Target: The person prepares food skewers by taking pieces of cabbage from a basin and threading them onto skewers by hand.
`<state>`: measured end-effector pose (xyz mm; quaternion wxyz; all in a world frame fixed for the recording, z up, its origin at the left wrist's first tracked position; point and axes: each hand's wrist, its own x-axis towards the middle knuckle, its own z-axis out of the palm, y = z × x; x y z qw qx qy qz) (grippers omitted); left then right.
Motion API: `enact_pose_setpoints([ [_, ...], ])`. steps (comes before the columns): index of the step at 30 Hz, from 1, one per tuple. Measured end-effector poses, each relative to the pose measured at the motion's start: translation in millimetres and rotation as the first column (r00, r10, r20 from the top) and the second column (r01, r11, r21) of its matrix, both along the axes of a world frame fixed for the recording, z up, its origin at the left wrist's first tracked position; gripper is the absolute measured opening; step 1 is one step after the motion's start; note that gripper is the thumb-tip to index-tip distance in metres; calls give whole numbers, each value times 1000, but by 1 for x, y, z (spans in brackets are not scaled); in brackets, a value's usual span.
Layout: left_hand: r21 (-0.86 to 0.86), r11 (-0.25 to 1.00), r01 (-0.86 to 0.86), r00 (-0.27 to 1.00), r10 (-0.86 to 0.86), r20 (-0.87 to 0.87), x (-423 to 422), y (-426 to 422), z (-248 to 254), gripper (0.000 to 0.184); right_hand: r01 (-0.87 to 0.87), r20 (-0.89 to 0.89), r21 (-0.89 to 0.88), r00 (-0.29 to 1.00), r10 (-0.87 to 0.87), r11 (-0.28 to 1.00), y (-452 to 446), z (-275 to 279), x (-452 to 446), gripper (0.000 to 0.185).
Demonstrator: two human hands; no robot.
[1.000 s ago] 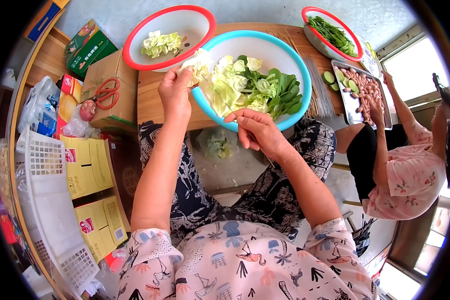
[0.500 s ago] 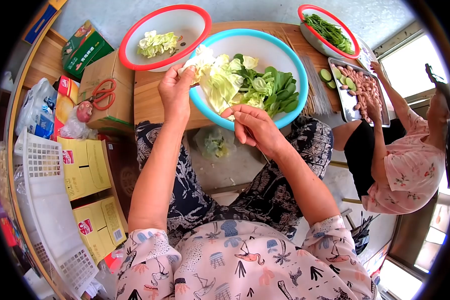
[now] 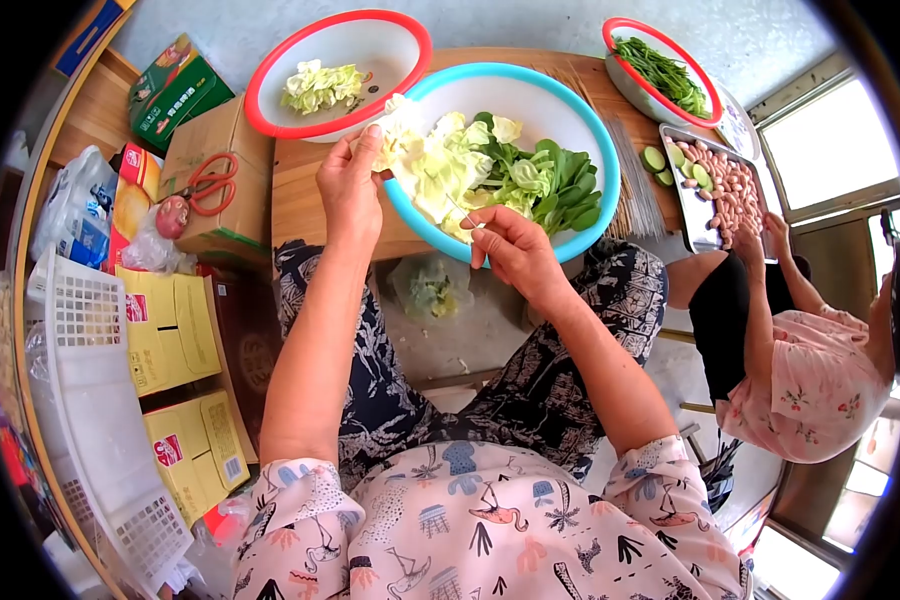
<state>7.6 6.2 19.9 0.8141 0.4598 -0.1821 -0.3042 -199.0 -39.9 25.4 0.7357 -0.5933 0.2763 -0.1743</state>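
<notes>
Cabbage point(image 3: 398, 143) and skewer point(image 3: 459, 210) held over the blue bowl point(image 3: 613, 165)

Pale leaves of cabbage are gripped between thumb and fingers of the left hand point(image 3: 350, 180), at the near-left part of the bowl's rim. The thin skewer is pinched in the fingertips of the right hand point(image 3: 515, 248), at the near rim, and is pointed up and leftward at the leaves; whether they are pierced by it cannot be told. More cabbage is piled in the left half of the bowl, with dark greens point(image 3: 570, 190) heaped on the right.

The bowl is set at the near edge of the wooden desk point(image 3: 305, 195). Behind it to the left, a red-rimmed bowl point(image 3: 262, 88) is seen with cabbage pieces inside. Thin sticks point(image 3: 638, 180) are laid to the right, and farther along, green stalks point(image 3: 660, 75) are held in a second red-rimmed bowl point(image 3: 715, 100). Pinkish pieces point(image 3: 732, 185) and green slices point(image 3: 692, 172) are spread on a metal tray point(image 3: 697, 232), where a co-worker's hands point(image 3: 748, 243) are placed at the near end. On the left, scissors point(image 3: 213, 185) are rested on a carton point(image 3: 240, 150).
</notes>
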Motion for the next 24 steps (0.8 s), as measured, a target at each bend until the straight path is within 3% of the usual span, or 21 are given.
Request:
enact_pose_setpoints([
  [5, -25, 999, 37, 996, -39, -81, -2, 0, 1, 22, 6, 10, -69, 1000, -6, 998, -5, -7, 0, 15],
  [13, -32, 996, 85, 992, -88, -92, -1, 1, 2, 20, -7, -9, 4, 1000, 7, 1000, -6, -6, 0, 16],
  [24, 6, 999, -41, 999, 41, -29, 1, -1, -5, 24, -27, -3, 25, 1000, 27, 999, -6, -6, 2, 16],
])
